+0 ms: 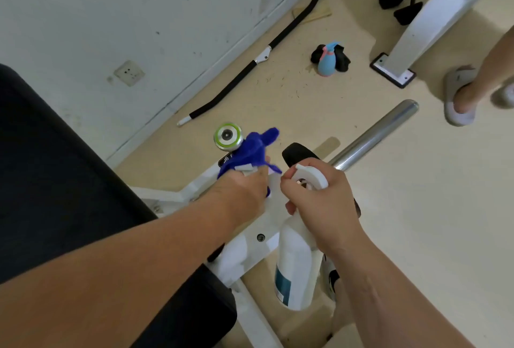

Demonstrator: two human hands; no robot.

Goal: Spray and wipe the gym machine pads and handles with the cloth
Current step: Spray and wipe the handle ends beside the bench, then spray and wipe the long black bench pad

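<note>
My left hand (pixel 244 189) grips a blue cloth (pixel 254 150) and presses it against the white frame (pixel 250 242) of the gym machine, just below a round silver knob with a green ring (pixel 227 135). My right hand (pixel 319 194) holds a white spray bottle (pixel 294 261) by its trigger head, nozzle towards the cloth. A black handle grip (pixel 296 154) pokes out just beyond my right hand. The machine's large black pad (pixel 64 180) fills the left side.
A chrome bar (pixel 375 136) runs up to the right. On the floor lie a long black-gripped bar (pixel 250 66) along the wall and a blue spray bottle with a black cloth (pixel 329 58). Another person's feet in grey slippers (pixel 459 97) stand beside a white machine leg (pixel 422 27).
</note>
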